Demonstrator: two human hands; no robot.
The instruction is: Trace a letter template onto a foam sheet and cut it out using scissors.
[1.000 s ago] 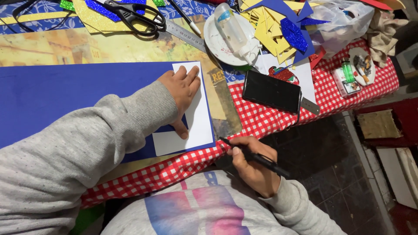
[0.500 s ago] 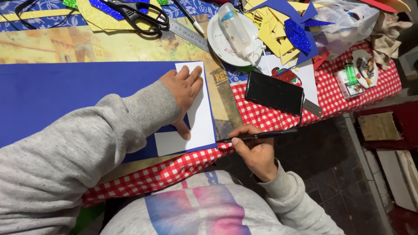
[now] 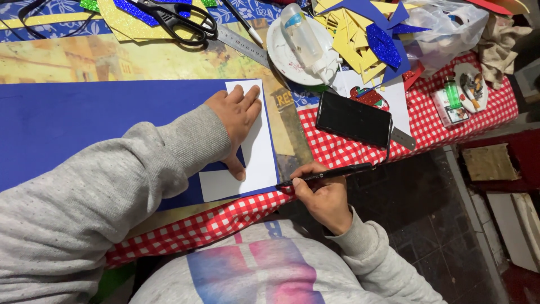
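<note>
The right hand [image 3: 323, 194] is closed around a black pen [image 3: 326, 175], fingers wrapped on its middle, the pen lying nearly level with its tip pointing toward the left hand and resting at the lower right corner of a white card [image 3: 256, 152]. That card lies just beyond the pen tip, on top of a large blue sheet [image 3: 84, 124], and the left hand [image 3: 235, 115] presses it flat with an open palm: fingers spread up toward the card's top edge, thumb down on its lower part, gripping nothing. Both sleeves are grey. Under the pen hand runs the edge of a red and white checked cloth [image 3: 337, 149], which covers the table. Past the pen's back end, close by, a dark phone [image 3: 353, 119] lies screen up on the cloth. Farther from the grip, beyond the phone, sits a white plate [image 3: 281, 53] with a clear glue bottle [image 3: 304, 39] lying across it, and next to that a heap of yellow and blue cut shapes [image 3: 365, 39] (some of them glittered). Well above the left hand, black scissors [image 3: 180, 19] rest beside a metal ruler [image 3: 242, 46].
</note>
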